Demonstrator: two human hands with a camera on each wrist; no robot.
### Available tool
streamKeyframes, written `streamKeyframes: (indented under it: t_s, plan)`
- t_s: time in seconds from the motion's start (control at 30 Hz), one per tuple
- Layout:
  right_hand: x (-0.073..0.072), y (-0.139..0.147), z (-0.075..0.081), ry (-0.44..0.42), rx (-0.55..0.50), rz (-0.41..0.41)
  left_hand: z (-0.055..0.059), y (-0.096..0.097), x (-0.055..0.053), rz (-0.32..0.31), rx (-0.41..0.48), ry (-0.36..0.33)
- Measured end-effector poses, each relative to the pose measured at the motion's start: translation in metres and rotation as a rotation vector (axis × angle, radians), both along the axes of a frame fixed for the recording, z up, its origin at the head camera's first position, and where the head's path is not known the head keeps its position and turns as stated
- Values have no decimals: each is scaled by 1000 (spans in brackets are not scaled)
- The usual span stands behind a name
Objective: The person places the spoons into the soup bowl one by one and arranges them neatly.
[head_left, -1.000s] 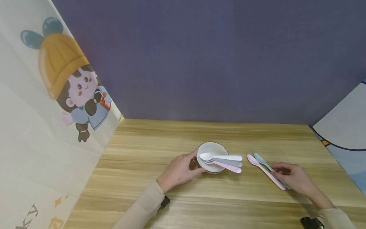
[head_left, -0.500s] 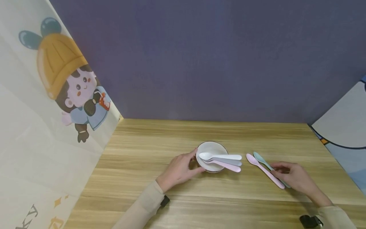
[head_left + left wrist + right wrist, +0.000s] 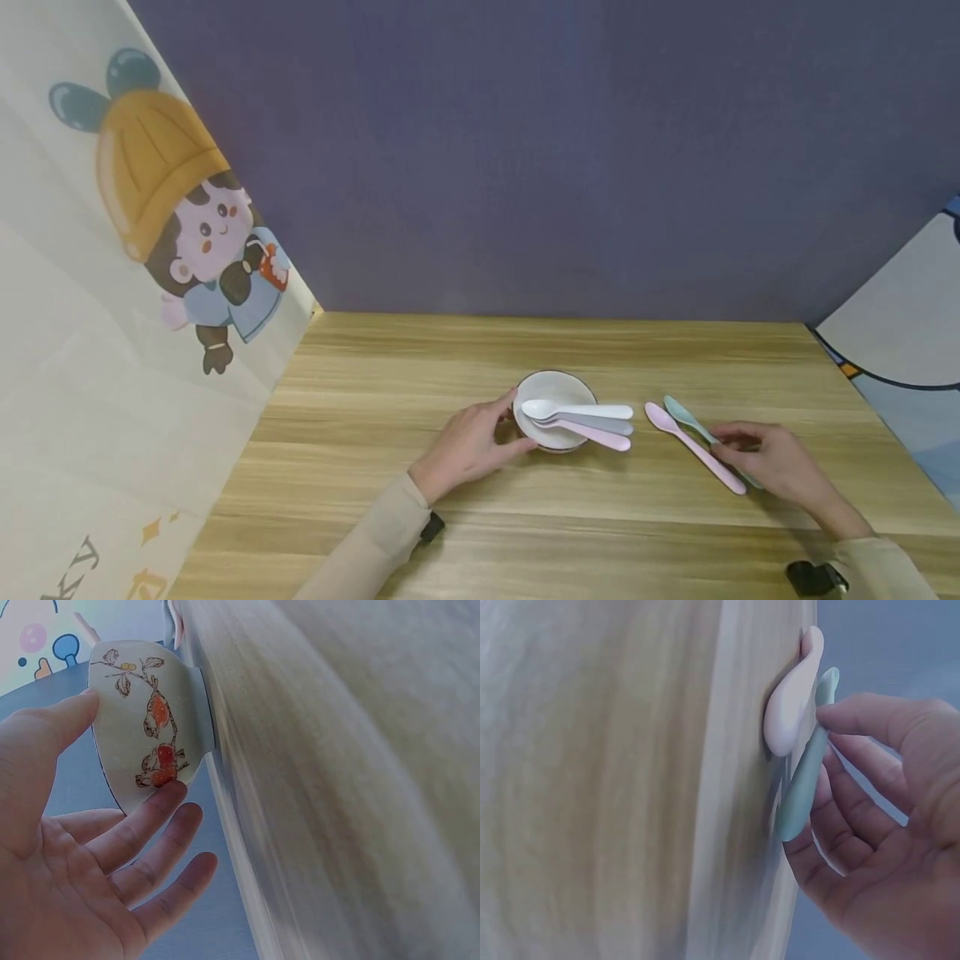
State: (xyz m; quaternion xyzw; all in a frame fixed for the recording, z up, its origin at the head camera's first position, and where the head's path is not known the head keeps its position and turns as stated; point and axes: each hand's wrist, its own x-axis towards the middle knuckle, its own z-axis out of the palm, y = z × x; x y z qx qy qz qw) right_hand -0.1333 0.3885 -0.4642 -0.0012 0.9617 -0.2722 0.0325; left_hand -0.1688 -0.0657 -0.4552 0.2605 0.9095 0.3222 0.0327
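Observation:
My left hand [image 3: 468, 446] holds a small white bowl [image 3: 555, 385] by its side, thumb and fingers against its wall. In the left wrist view the bowl's outer wall [image 3: 135, 727] shows orange-red fruit and brown leaves. A white spoon [image 3: 592, 412], a grey spoon [image 3: 615, 427] and a pink spoon [image 3: 596, 434] rest in the bowl, handles sticking out to the right. Farther right, my right hand [image 3: 772, 462] pinches a green spoon [image 3: 681, 412] between thumb and fingers. Its handle end [image 3: 795, 810] is near the tabletop. Another pink spoon [image 3: 697, 450] lies beside it on the table.
The wood-grain table [image 3: 420, 358] ends at a dark blue-purple panel [image 3: 480, 167] behind. A pale wall with a cartoon figure [image 3: 210, 233] stands on the left. Another printed panel [image 3: 907, 317] borders the right side.
Both hands stay almost where they were. The green spoon has shifted very slightly, and its handle end appears a little higher off the table.

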Motion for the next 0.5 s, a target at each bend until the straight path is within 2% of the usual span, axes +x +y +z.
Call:
streamKeyframes:
  t_s: [0.5]
  plan:
    - [-4, -9, 5, 33, 8, 7, -3, 0, 0, 1, -5, -6]
